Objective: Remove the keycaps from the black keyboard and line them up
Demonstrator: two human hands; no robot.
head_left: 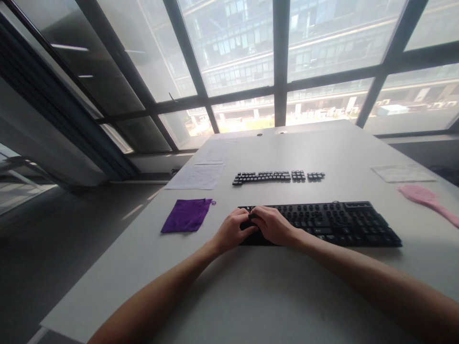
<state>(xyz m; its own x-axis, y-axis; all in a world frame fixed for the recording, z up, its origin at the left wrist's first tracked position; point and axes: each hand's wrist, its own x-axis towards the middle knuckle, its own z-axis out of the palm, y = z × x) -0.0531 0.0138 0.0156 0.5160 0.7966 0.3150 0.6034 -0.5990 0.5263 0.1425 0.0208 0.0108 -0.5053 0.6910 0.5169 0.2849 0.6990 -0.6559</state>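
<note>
A black keyboard (344, 220) lies on the white table, with many keycaps off and bare switch posts showing along its rows. At its left end my left hand (233, 230) rests with curled fingers and the thumb stretched toward the other hand. My right hand (274, 224) meets it there, fingers bent and pinched together over the keys. Something small and dark shows between the fingertips, too small to name. Beyond the keyboard, loose black keycaps (263, 177) stand lined up in rows and small blocks.
A purple cloth pouch (186, 216) lies left of the keyboard, with paper sheets (197, 177) behind it. To the right are a pink hairbrush (425, 197) and a flat clear packet (403, 173). The table's left edge borders the floor; windows rise behind.
</note>
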